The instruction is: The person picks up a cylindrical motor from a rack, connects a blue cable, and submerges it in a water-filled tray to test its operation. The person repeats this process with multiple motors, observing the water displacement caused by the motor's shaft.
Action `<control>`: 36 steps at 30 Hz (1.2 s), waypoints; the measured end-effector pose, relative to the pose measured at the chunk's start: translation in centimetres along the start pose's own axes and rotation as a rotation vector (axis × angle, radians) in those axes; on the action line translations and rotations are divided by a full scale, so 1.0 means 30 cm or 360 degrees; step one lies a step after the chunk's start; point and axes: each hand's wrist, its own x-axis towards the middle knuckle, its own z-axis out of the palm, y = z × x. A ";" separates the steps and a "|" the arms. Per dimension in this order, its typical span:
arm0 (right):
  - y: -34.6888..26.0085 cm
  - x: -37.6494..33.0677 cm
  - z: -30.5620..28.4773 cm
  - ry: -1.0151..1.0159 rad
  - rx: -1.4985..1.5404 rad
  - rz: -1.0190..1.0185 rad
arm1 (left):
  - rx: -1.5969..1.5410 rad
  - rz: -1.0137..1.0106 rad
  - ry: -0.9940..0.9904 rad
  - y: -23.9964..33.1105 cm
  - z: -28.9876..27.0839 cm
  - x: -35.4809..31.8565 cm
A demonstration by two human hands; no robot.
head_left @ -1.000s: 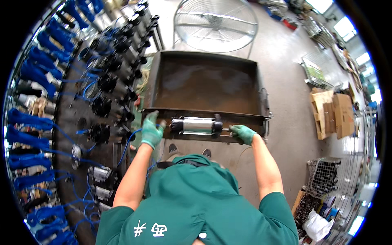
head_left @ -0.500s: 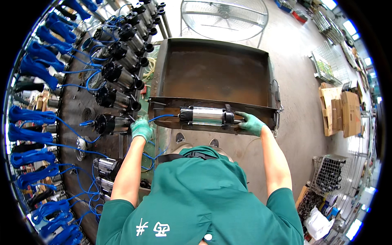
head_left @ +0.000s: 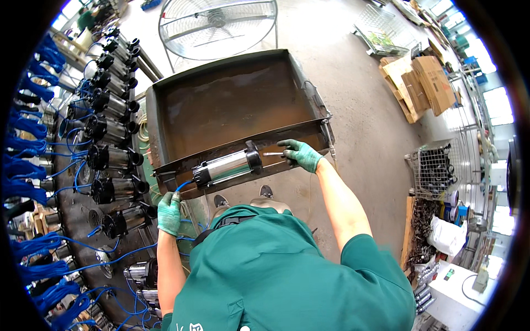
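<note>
A steel pump motor [head_left: 229,167] with black ends lies across the narrow front trough of a rusty metal tank [head_left: 237,133]. From its left end a blue cable [head_left: 185,186] runs to my left hand [head_left: 169,214], which wears a green glove and is closed on the cable near the bench edge. My right hand [head_left: 301,155], also gloved, is at the trough's right side, its index finger stretched out. Its other fingers close around the end of a short metal rod [head_left: 273,154] beside the motor's right end; whether rod and motor join is unclear.
Several similar pump motors [head_left: 113,157] stand in a row along the left bench, with coiled blue cables [head_left: 25,174] beyond. A large floor fan [head_left: 218,27] stands behind the tank. Flattened cardboard [head_left: 433,83] and a wire basket [head_left: 436,171] are on the right.
The view has swung to the right, so the tank and motor appear further left and slanted. My left hand has drawn back nearer me. My right hand remains by the motor's right end.
</note>
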 end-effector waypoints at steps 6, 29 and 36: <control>0.074 -0.120 -0.150 0.0831 0.0669 -0.0200 | -0.0202 0.0307 -0.0037 0.367 0.039 -0.186; 0.116 0.004 -0.109 0.1219 -0.1019 -0.0272 | -0.0111 0.0523 -0.0566 0.572 0.314 -0.170; 0.083 0.093 -0.014 0.1093 -0.1186 -0.0089 | -0.0146 0.0450 -0.0560 0.543 0.315 -0.170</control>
